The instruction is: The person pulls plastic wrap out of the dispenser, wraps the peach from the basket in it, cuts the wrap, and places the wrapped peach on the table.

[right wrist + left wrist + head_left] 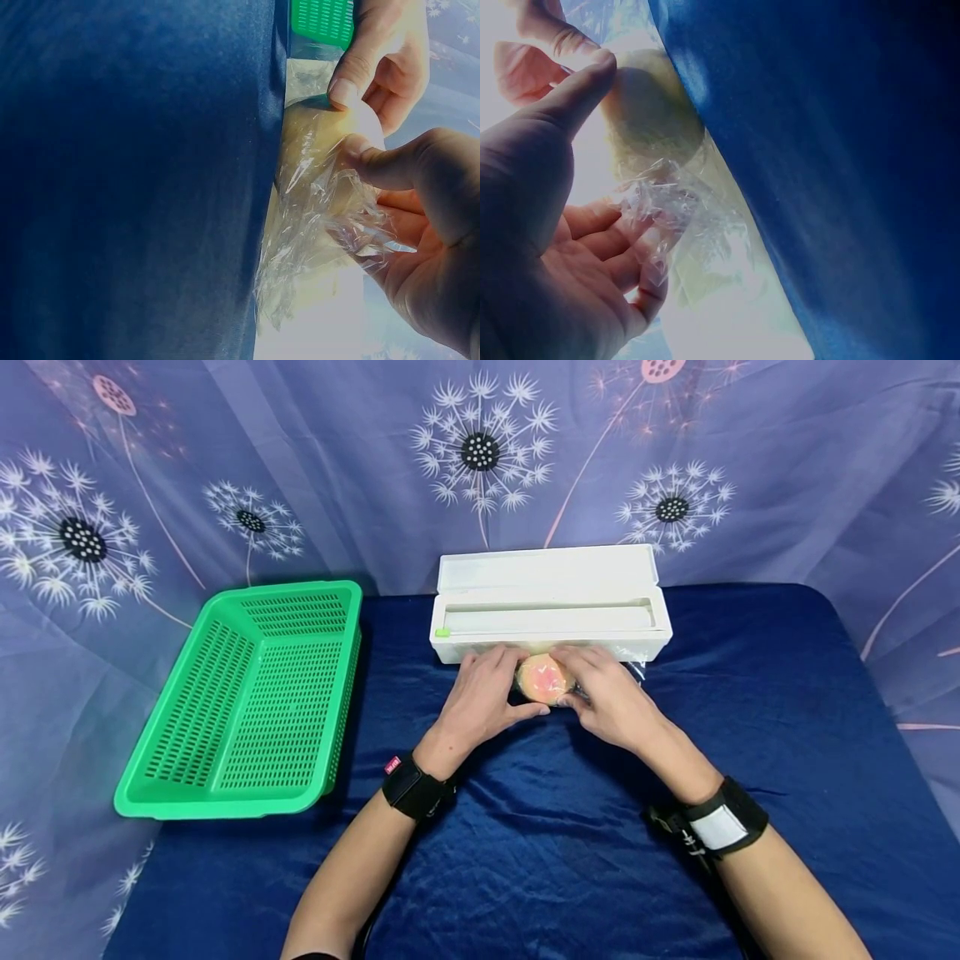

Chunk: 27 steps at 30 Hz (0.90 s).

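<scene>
A round peach-coloured fruit (543,677) sits on the blue cloth just in front of a white cling-film dispenser box (547,602) whose lid stands up. Clear cling film (315,225) lies crumpled over and around the fruit (319,142). My left hand (487,693) cups the fruit from the left, thumb against its near side, fingers pinching the film (667,214) beside the fruit (649,112). My right hand (603,693) holds it from the right, fingers curled in the film. In the right wrist view my right hand (412,217) grips loose film.
A green perforated plastic basket (247,693) stands at the left on the table's edge. The blue satin cloth (540,843) covers the table. A dandelion-print curtain (480,460) hangs behind and at both sides.
</scene>
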Each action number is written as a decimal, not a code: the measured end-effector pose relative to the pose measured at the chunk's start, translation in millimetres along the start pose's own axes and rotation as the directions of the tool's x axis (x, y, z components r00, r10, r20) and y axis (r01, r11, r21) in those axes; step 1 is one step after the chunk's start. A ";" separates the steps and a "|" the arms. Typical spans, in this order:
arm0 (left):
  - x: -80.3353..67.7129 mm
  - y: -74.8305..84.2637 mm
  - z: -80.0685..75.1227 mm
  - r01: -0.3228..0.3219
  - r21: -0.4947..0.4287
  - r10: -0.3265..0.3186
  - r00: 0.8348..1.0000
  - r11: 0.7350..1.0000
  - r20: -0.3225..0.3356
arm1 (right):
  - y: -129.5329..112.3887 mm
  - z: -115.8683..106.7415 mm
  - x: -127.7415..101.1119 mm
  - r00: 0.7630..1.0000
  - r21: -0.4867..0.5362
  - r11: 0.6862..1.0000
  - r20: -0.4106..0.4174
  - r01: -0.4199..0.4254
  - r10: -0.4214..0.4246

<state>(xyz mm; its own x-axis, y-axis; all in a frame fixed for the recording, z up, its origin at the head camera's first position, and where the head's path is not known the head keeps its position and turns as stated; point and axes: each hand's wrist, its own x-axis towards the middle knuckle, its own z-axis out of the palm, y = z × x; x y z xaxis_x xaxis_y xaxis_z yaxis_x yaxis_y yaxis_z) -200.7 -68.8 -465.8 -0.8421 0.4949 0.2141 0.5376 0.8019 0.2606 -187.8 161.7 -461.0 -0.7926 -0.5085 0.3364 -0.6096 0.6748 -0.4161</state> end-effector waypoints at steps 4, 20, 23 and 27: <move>0.2 -0.3 0.7 -0.001 -0.009 0.001 1.000 1.000 -0.002 | 0.1 -0.6 0.2 1.000 0.003 1.000 0.002 -0.001 0.001; 0.7 -2.6 1.1 -0.032 -0.026 0.032 0.999 0.999 -0.026 | 0.7 -1.9 0.1 0.997 0.011 0.999 0.050 -0.051 0.051; 0.9 -2.8 1.3 -0.028 -0.018 0.028 0.999 0.999 -0.027 | 1.3 -1.9 0.4 0.997 0.016 0.998 0.053 -0.059 0.058; 1.2 -2.8 1.4 -0.023 -0.010 0.022 0.999 1.000 -0.030 | 1.9 -1.7 0.8 0.997 0.025 0.998 0.055 -0.062 0.061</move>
<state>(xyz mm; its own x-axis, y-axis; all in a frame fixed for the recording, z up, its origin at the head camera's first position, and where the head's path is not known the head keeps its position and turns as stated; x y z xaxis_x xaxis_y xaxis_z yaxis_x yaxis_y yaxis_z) -203.3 -69.9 -467.6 -0.8283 0.5023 0.2483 0.5568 0.7871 0.2653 -189.6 163.5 -460.1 -0.8278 -0.4951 0.2637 -0.5592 0.6914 -0.4574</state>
